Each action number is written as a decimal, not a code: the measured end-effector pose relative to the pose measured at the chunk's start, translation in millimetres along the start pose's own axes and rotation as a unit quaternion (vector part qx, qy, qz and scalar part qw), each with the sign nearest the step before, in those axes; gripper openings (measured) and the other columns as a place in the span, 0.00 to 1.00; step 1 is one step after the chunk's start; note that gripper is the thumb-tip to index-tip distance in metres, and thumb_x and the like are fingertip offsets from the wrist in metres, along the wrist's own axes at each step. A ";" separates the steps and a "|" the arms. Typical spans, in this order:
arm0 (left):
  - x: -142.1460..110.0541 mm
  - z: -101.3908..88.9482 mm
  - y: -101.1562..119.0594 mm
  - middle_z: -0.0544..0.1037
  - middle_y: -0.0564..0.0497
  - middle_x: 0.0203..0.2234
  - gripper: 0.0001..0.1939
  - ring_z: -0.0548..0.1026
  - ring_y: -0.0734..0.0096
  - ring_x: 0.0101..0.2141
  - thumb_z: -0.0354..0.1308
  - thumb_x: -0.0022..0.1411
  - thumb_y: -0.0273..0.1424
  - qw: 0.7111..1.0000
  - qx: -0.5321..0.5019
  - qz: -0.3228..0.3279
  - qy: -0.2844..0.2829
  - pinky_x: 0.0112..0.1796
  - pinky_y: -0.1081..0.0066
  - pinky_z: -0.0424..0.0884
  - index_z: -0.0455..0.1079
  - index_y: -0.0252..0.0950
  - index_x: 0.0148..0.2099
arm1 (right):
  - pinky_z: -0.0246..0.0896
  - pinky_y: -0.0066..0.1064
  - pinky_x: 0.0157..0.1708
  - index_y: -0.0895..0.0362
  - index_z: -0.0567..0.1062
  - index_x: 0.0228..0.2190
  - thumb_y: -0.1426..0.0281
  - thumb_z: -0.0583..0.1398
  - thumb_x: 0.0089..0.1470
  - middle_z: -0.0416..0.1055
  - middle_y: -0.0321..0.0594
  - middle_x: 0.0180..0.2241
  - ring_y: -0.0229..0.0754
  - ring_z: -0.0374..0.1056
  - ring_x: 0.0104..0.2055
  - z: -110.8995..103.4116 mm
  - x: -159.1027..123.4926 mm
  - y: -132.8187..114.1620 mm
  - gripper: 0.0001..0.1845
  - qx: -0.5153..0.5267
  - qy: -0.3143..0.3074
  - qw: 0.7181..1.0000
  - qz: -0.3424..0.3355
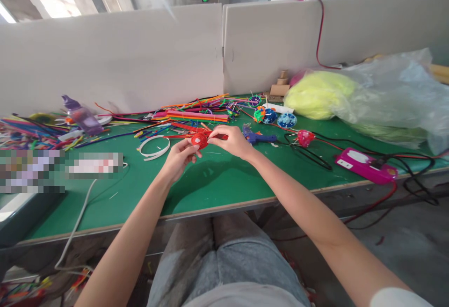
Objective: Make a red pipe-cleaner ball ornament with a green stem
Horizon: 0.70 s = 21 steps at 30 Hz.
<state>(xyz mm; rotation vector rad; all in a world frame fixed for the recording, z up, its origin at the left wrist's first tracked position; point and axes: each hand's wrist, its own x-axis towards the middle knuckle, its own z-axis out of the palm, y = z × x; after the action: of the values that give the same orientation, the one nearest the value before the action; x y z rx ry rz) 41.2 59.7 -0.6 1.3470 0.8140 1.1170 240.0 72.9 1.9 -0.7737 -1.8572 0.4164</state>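
My left hand (180, 157) has its fingers closed around a small red ball (199, 141) with pale spots, held just above the green table. At the ball's right edge, my right hand (231, 141) is closed in a pinch on what looks like a red pipe cleaner (220, 136); its far end is hidden. Behind the hands lies a bundle of colored pipe cleaners (196, 116). To the right of my right hand rests a blue glue gun (259, 137). A white ring-shaped strip (154, 148) lies left of the ball.
Decorated balls (286, 120) and a red spotted ball (306, 138) sit to the right. A magenta power strip (366, 165) with black cables lies near the front edge. Plastic bags (382, 96) fill the right back. A purple bottle (82, 117) stands left; grey partitions (115, 59) rise behind.
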 end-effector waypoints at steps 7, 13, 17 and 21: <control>-0.7 0.7 0.6 0.73 0.53 0.22 0.09 0.69 0.79 0.21 0.66 0.50 0.30 1.000 0.003 0.002 -0.006 0.21 0.78 0.61 0.71 0.33 0.33 | 0.60 0.29 0.32 0.58 0.77 0.27 0.65 0.64 0.52 0.75 0.38 0.28 0.38 0.69 0.30 0.1 0.4 -1.1 0.09 -0.003 -0.004 1.000 0.007; -1.2 -1.0 0.4 0.72 0.54 0.21 0.08 0.68 0.79 0.22 0.65 0.50 0.29 1.000 0.003 -0.005 -0.016 0.22 0.78 0.61 0.71 0.33 0.33 | 0.61 0.29 0.34 0.58 0.78 0.26 0.66 0.64 0.52 0.76 0.39 0.28 0.39 0.69 0.31 1.4 0.1 0.9 0.08 -0.008 -0.009 1.000 0.001; -1.3 -1.3 0.3 0.72 0.54 0.20 0.08 0.67 0.79 0.21 0.65 0.50 0.28 1.000 0.002 -0.009 -0.018 0.22 0.78 0.61 0.70 0.33 0.32 | 0.61 0.30 0.35 0.57 0.77 0.27 0.65 0.64 0.52 0.75 0.38 0.27 0.39 0.69 0.32 1.1 0.0 1.7 0.08 -0.013 -0.010 1.000 0.002; -0.9 -0.7 0.4 0.72 0.54 0.20 0.09 0.67 0.80 0.21 0.66 0.48 0.27 1.000 0.000 -0.015 -0.014 0.22 0.78 0.61 0.71 0.33 0.33 | 0.60 0.30 0.34 0.58 0.77 0.27 0.64 0.64 0.52 0.75 0.39 0.27 0.39 0.69 0.31 0.6 -0.1 1.9 0.10 -0.014 -0.010 1.000 0.006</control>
<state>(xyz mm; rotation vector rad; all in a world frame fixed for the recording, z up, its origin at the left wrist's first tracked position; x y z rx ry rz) 40.2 59.0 -0.4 1.3432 0.8112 1.0739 240.0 74.2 0.4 -0.8026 -1.8821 0.4081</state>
